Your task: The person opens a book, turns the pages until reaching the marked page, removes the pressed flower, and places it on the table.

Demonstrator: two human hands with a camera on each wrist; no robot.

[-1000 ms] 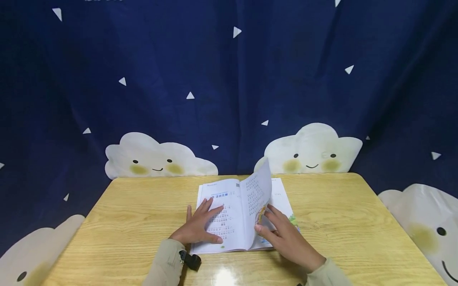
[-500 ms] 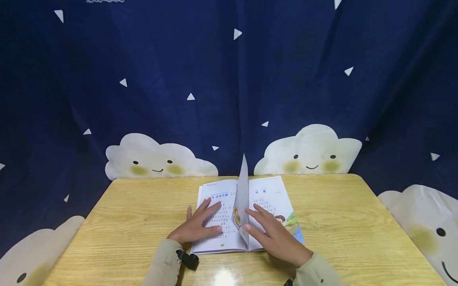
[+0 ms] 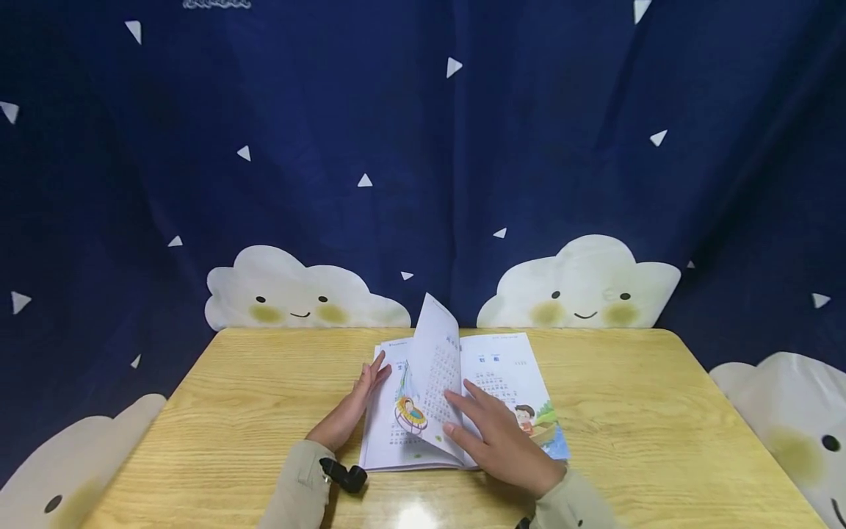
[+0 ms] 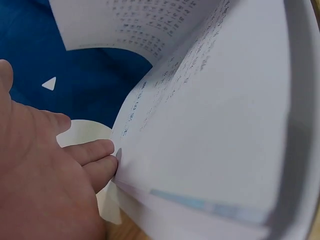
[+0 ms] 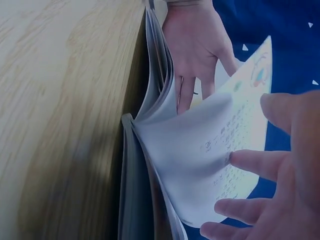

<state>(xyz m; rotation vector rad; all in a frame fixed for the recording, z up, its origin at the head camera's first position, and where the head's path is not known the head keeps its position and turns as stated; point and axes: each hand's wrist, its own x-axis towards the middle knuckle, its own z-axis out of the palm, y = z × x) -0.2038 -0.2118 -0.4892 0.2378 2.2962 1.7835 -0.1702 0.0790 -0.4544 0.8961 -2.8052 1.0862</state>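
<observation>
An open book (image 3: 492, 349) with printed text and coloured drawings lies on the wooden table. One page (image 3: 436, 364) stands up from its spine, leaning left, with a drawing at its lower outer corner. My right hand (image 3: 502, 441) is over the right-hand page, its spread fingers against the raised page; in the right wrist view the index fingertip (image 5: 235, 158) presses into the paper. At the book's left edge is my left hand (image 3: 357, 404), turned on its side with fingers extended. Its fingertips (image 4: 107, 165) touch the page edge in the left wrist view.
The light wooden table (image 3: 634, 411) extends to both sides of the book. Behind it hangs a dark blue curtain (image 3: 317, 110) with white triangles and smiling clouds. A black strap device (image 3: 344, 475) sits on the left wrist.
My right hand has moved left, pushing the page from the right side past upright to lean left. My left hand has slid from the left page to the book's left edge and turned sideways.
</observation>
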